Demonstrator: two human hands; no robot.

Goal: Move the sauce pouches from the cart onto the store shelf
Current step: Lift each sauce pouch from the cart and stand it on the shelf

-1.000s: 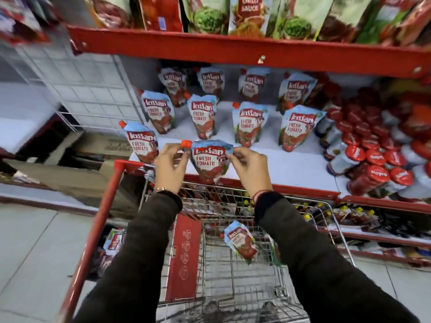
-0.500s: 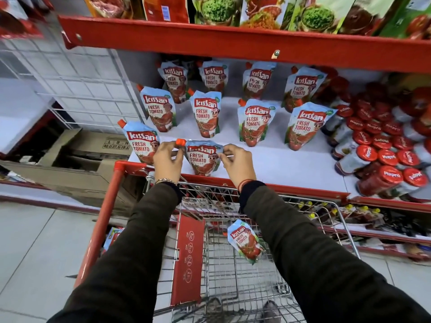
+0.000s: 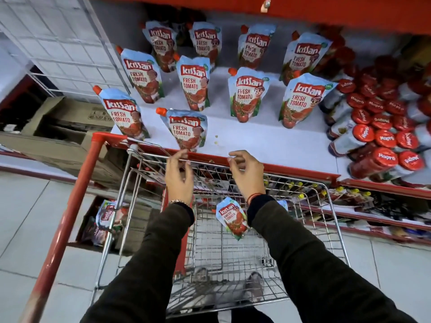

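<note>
Several blue and red Kissan tomato sauce pouches stand in rows on the white store shelf (image 3: pixel 256 141). One pouch (image 3: pixel 186 130) stands upright at the shelf's front edge, free of both hands. My left hand (image 3: pixel 178 176) hovers just below it, fingers loosely apart and empty. To its right, my right hand (image 3: pixel 246 173) is over the cart's far rim, also empty with fingers apart. One more pouch (image 3: pixel 233 217) lies inside the wire cart (image 3: pixel 303 241), and part of another shows behind my right wrist.
Red-capped jars (image 3: pixel 384 138) lie stacked at the shelf's right. The cart has a red handle bar (image 3: pixel 67 220) on its left. An open cardboard box (image 3: pixel 60 127) sits on the floor at left. More packets (image 3: pixel 107 217) lie low beside the cart. A lower shelf (image 3: pixel 373 206) holds bottles.
Both hands let go of the pouch after setting it on the shelf's front edge, then drew back toward the cart. The camera tilted down and closer.
</note>
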